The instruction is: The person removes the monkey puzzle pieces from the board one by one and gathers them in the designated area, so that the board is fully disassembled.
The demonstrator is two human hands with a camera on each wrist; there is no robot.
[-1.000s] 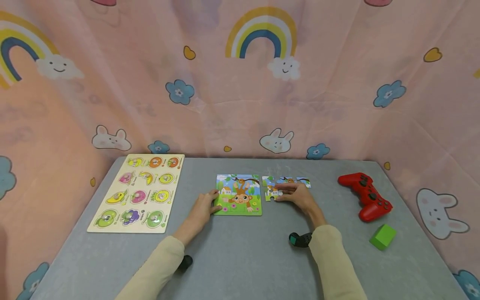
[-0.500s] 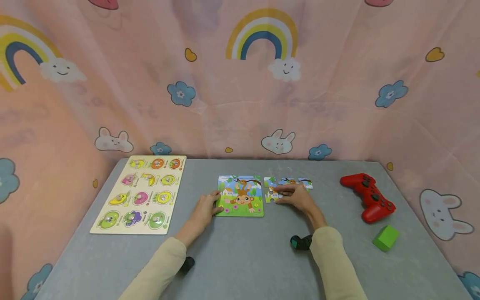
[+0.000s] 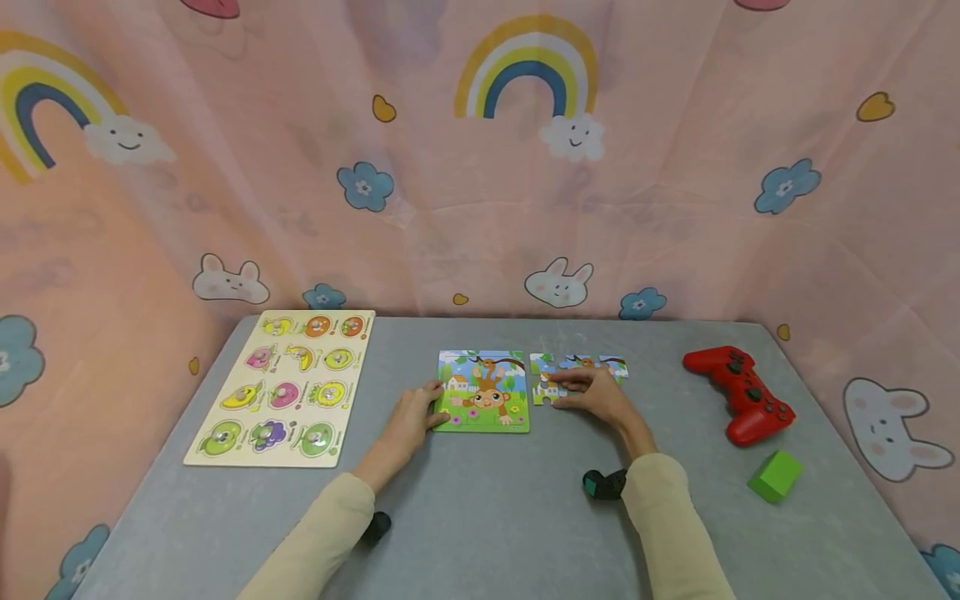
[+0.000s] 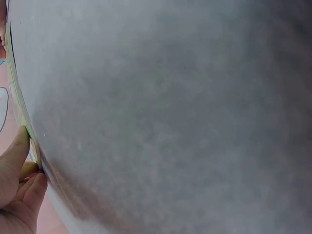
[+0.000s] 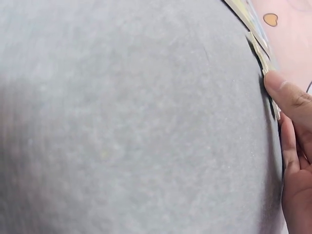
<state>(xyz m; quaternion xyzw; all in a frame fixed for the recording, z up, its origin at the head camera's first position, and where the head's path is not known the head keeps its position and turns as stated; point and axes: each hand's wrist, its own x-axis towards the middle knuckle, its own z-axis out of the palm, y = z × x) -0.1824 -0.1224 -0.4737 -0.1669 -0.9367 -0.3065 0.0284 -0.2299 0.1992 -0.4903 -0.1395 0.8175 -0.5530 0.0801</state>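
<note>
A square monkey picture board (image 3: 480,421) lies flat in the middle of the table. My left hand (image 3: 403,421) holds its left edge; in the left wrist view, the thumb (image 4: 18,144) and fingers meet the board's thin edge (image 4: 18,97). Just right of the board are several jigsaw pieces (image 3: 542,390) with the same sort of picture, some joined. My right hand (image 3: 602,396) reaches over them and pinches a piece between thumb and fingers, covering most of it. The right wrist view shows the thumb (image 5: 278,85) against the edge of the pieces (image 5: 258,51).
A cream fruit puzzle board (image 3: 300,454) lies at the left. On the right sit a red game controller (image 3: 738,396) and a green block (image 3: 776,477). Dark wrist devices (image 3: 602,484) show beside the sleeves. A pink patterned curtain (image 3: 480,208) hangs behind the grey table (image 3: 487,517).
The whole head view has shifted slightly, so everything sits a little further right. Both hands keep their places at the board and the pieces.
</note>
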